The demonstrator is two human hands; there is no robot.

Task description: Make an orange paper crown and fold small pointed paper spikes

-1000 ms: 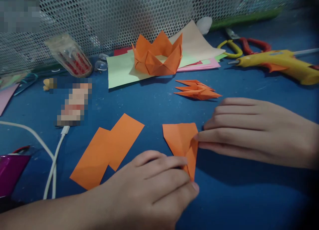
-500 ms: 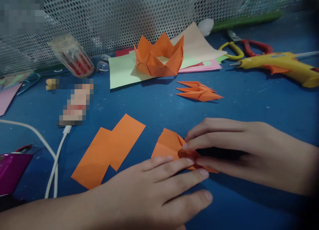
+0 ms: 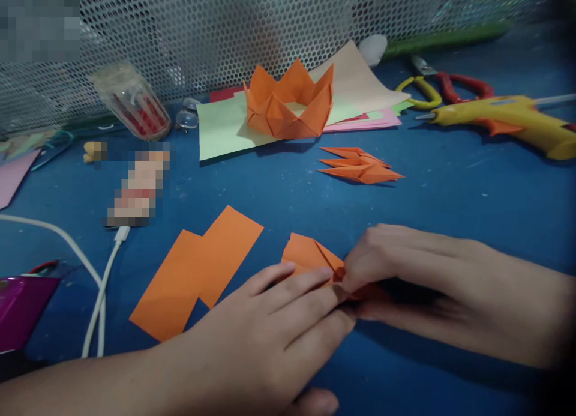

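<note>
A partly folded piece of orange paper [image 3: 306,248] lies on the blue table, its lower part hidden beneath my hands. My left hand [image 3: 288,320] rests across it from the lower left, fingers stretched out and pressing it down. From the right, my right hand [image 3: 418,278] pinches the paper's right side with curled fingers; the fingertips of both hands meet there. Left of the hands are two overlapping orange paper rectangles [image 3: 193,278]. Beyond them sit several pointed folded orange pieces [image 3: 362,167] and a pointed orange paper ring [image 3: 292,113].
Coloured paper sheets [image 3: 220,134] lie under the ring. A yellow glue gun [image 3: 508,119] and scissors [image 3: 463,86] are at the back right. A jar [image 3: 135,110] leans by the perforated metal panel [image 3: 202,38]. At left are a phone-like blurred object [image 3: 139,188], white cable [image 3: 101,296] and purple box [image 3: 27,311].
My right fingers have curled in and closed on the paper's right side. The left fingers have drawn together and slid slightly left, the thumb now lower. The paper has shifted a little.
</note>
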